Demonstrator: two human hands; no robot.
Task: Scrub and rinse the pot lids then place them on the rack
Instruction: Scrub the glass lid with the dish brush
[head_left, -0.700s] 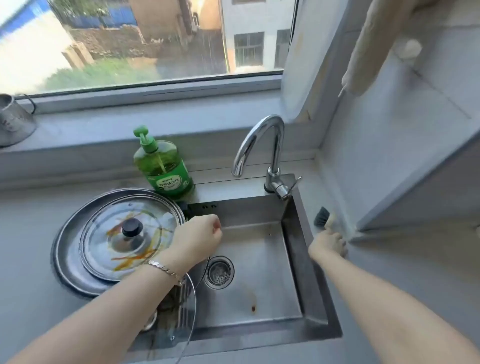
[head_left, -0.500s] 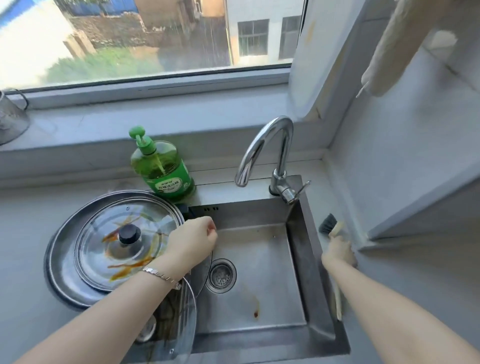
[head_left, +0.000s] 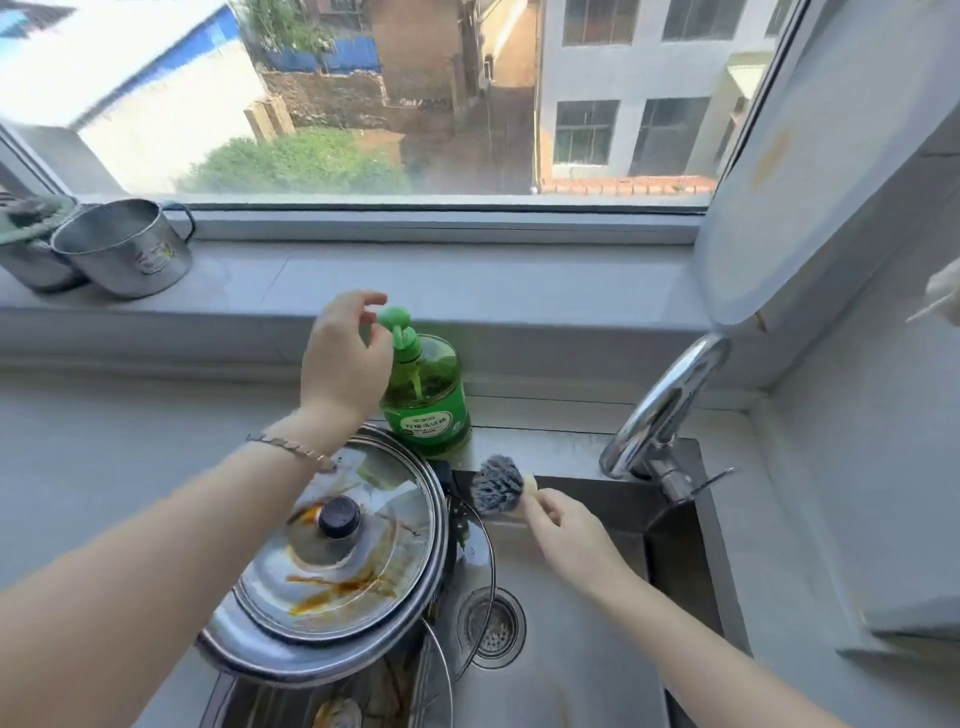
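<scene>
The coming move seems to turn on the pump and the brush. The pump head (head_left: 395, 318) of the green dish soap bottle (head_left: 426, 395), at the middle of the frame, lies just right of the left hand (head_left: 345, 358). This hand is raised above the counter with its wrist bent and its fingers loosely curled over the pump's left side; whether they touch it cannot be told. The right hand (head_left: 563, 535) grasps a dish brush (head_left: 496, 486) close behind its dark bristle head. The brush's long axis runs from the hand up and left toward the bottle's base, over the back edge of the sink (head_left: 571, 649). The bristles sit below and right of the pump, so soap would probably need the brush brought closer. The stained glass pot lid (head_left: 343, 551), knob up, lies unwashed on a larger steel lid (head_left: 249, 649) at lower centre, under the left forearm. Another glass lid (head_left: 491, 571) leans in the sink beside it.
</scene>
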